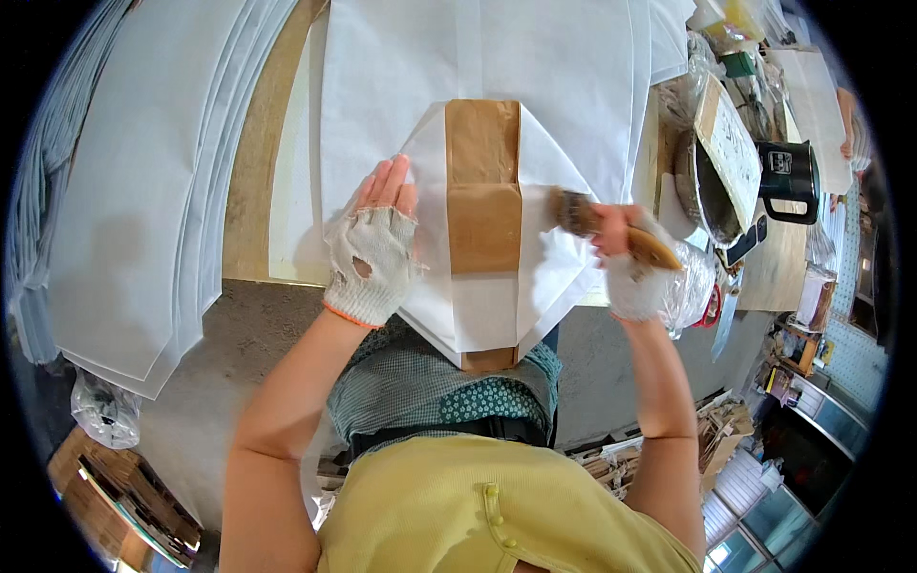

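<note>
In front of me is a white paper bag with its bottom folded into a pointed, many-sided shape. Two brown paper patches run down its middle, the upper one meeting the lower. My left hand, in a fingerless knit glove with a hole in the back, lies flat with fingers stretched along the fold's left edge. Gripped in my right hand, gloved likewise, is a brush with a wooden handle. Its bristles are over the right-hand flap, slightly blurred; whether they touch the paper I cannot tell.
Stacked white paper sheets overhang the table's left edge. More white paper lies beyond the bag. To the right stand a bowl with a board leaning across it, a black mug, a phone and red-handled scissors.
</note>
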A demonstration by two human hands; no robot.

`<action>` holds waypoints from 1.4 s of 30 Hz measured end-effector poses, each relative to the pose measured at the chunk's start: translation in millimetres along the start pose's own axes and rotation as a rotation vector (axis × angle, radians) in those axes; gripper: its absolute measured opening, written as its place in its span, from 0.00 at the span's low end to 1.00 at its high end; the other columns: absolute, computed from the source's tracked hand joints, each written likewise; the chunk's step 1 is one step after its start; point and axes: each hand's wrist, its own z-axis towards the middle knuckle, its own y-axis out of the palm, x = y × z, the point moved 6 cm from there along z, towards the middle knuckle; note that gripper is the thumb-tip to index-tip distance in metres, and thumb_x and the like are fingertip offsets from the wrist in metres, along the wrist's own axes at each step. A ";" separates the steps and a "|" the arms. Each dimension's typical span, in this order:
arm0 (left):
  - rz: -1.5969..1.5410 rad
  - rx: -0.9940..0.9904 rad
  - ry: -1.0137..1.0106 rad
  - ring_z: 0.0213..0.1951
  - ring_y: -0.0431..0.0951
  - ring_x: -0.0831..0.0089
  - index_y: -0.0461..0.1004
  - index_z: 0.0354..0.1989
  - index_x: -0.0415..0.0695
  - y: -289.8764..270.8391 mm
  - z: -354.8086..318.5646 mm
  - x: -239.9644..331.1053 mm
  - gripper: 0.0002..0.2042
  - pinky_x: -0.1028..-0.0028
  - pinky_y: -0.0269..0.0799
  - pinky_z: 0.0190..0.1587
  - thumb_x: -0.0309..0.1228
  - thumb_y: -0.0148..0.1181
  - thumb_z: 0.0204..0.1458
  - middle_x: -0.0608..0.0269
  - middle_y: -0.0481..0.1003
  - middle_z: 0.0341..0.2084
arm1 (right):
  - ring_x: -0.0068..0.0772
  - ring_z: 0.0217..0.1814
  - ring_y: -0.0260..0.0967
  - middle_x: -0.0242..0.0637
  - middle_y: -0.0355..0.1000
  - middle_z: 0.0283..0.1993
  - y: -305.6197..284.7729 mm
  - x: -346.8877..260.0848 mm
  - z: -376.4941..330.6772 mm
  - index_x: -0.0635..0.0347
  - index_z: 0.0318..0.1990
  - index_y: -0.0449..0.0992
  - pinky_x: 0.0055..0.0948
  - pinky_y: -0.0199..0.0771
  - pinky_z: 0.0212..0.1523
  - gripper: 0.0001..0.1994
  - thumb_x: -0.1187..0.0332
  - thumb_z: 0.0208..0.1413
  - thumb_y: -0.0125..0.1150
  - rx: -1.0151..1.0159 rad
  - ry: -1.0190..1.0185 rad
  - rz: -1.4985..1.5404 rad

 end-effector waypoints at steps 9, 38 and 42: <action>0.006 0.038 -0.122 0.62 0.67 0.50 0.65 0.58 0.38 -0.3 -0.1 -3.5 0.25 0.57 0.66 0.62 0.21 0.55 0.47 0.48 0.65 0.62 | 0.21 0.18 0.67 0.33 0.71 0.22 81.6 -13.1 86.5 0.61 0.32 0.77 0.26 0.66 0.18 0.14 0.57 0.59 0.60 -0.247 0.211 0.221; -0.141 -0.059 -0.222 0.59 0.69 0.57 0.65 0.61 0.38 -8.8 26.5 -6.5 0.25 0.64 0.68 0.59 0.18 0.54 0.51 0.52 0.65 0.60 | 0.45 0.49 0.70 0.40 0.74 0.42 -123.0 -19.8 -26.2 0.52 0.56 0.77 0.42 0.69 0.53 0.19 0.76 0.57 0.57 0.294 -0.657 -1.336; -0.143 -0.168 -0.305 0.53 0.72 0.59 0.66 0.59 0.41 6.5 43.7 -49.6 0.27 0.66 0.69 0.56 0.23 0.63 0.47 0.52 0.70 0.52 | 0.42 0.49 0.73 0.41 0.75 0.43 -27.4 -12.2 44.1 0.49 0.53 0.78 0.38 0.73 0.49 0.18 0.68 0.53 0.63 -0.082 -0.388 -0.798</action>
